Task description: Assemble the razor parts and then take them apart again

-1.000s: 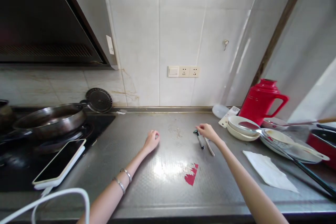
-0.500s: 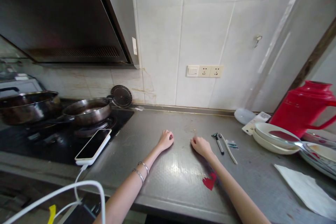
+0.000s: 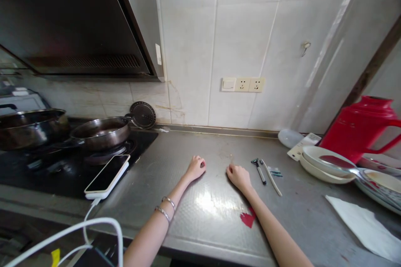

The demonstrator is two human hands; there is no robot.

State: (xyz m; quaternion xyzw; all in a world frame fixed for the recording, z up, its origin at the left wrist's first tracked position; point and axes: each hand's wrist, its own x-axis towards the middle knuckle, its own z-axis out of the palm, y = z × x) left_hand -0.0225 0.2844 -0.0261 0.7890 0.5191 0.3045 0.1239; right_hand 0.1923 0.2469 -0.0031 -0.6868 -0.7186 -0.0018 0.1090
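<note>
My left hand point(image 3: 195, 168) rests on the steel counter point(image 3: 175, 146), its fingers curled into a loose fist with nothing seen in it. To the right, my right hand point(image 3: 238, 175) also lies closed on the counter, apart from the left one; no object shows in it. Closest to the right hand are a razor point(image 3: 259, 172) and a thin white stick-like thing point(image 3: 272, 178) that looks like a toothbrush, with a small clear packet point(image 3: 275, 172) beside them. A red heart-shaped piece point(image 3: 248, 218) lies near my right forearm, which partly covers it.
At left, two pots point(image 3: 102, 133) stand on the black stove. A phone point(image 3: 108, 177) with a white cable lies at the stove's edge. On the right are stacked bowls point(image 3: 328, 167), a red thermos jug point(image 3: 357, 129) and a white paper sheet point(image 3: 363, 227). Wall sockets point(image 3: 249, 84) are ahead.
The view has shifted very slightly, so things sit a little further left. Both hands stay closed in the same places on the counter.
</note>
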